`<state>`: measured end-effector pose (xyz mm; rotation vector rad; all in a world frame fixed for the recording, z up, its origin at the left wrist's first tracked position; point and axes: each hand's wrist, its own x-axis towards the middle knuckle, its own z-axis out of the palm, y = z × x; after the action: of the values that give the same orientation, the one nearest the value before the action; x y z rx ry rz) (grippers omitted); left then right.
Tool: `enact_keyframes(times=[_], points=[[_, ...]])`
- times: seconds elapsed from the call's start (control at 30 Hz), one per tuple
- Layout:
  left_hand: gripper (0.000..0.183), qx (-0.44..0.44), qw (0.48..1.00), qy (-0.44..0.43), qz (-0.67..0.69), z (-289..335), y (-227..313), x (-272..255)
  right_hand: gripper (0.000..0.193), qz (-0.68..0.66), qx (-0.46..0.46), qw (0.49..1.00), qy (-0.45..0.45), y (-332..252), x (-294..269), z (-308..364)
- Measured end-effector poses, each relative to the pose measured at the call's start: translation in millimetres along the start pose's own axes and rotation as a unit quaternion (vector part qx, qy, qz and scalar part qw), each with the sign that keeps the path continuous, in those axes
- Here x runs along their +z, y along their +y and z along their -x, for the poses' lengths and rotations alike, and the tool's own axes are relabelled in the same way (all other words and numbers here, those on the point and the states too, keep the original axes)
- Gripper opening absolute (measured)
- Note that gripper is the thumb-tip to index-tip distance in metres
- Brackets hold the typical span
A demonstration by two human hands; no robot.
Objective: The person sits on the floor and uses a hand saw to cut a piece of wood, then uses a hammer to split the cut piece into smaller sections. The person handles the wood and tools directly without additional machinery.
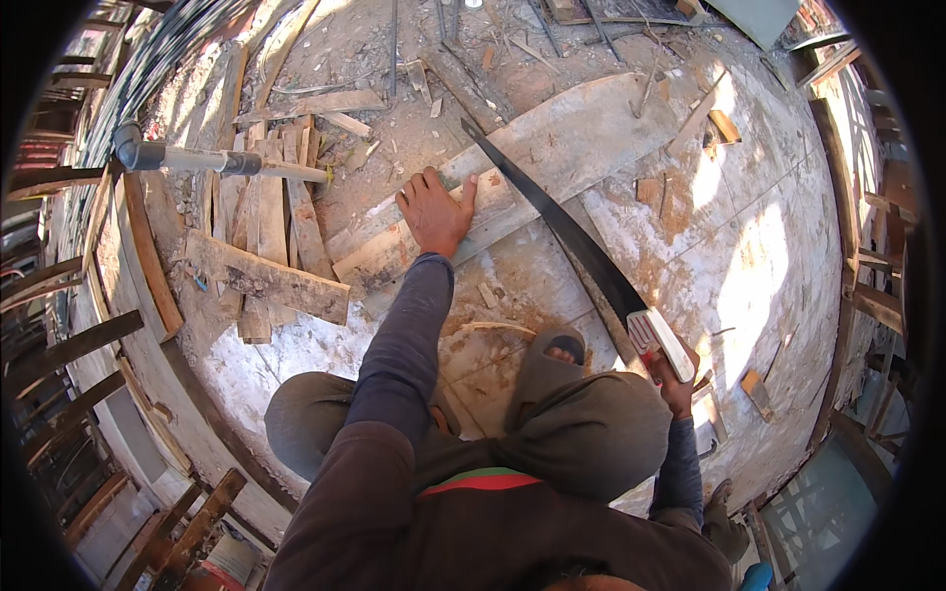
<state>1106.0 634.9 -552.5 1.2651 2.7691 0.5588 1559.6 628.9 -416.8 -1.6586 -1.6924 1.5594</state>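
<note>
My left hand (437,212) presses flat on a narrow, dirty wooden plank (379,258), fingers apart. That plank lies slantwise over a wider, pale board (601,123) that runs to the upper right. In my closed right hand (678,379) is the white and red handle of a handsaw (591,251). Its long dark blade points up and left, crossing above the boards near the plank's right part, with the tip past the far edge. Whether the teeth touch the wood I cannot tell. My knees and a sandalled foot (547,366) are just below.
Several loose boards (266,212) lie piled at the left, beside a grey pipe with an elbow (197,158). Long rods (158,74) run along the upper left. Wood offcuts (757,394) and rubble dot the dusty tiled floor. Timber pieces (74,360) line the left side.
</note>
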Motion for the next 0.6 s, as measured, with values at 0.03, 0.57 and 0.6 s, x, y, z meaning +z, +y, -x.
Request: enact_keyframes(times=[0.03,0.57,0.6], points=[[0.07,0.0,1.0,0.003,0.006,0,-2,0,0.046,0.043,-0.003,0.998,-0.05,-8,-7,1],[0.067,-0.002,1.0,-0.005,-0.027,8,0,-5,0.061,0.106,-0.288,0.948,-0.083,-77,79,-47],[0.067,-0.001,1.0,-0.006,-0.023,8,0,-5,0.062,0.089,-0.239,0.961,-0.108,-96,107,-73]])
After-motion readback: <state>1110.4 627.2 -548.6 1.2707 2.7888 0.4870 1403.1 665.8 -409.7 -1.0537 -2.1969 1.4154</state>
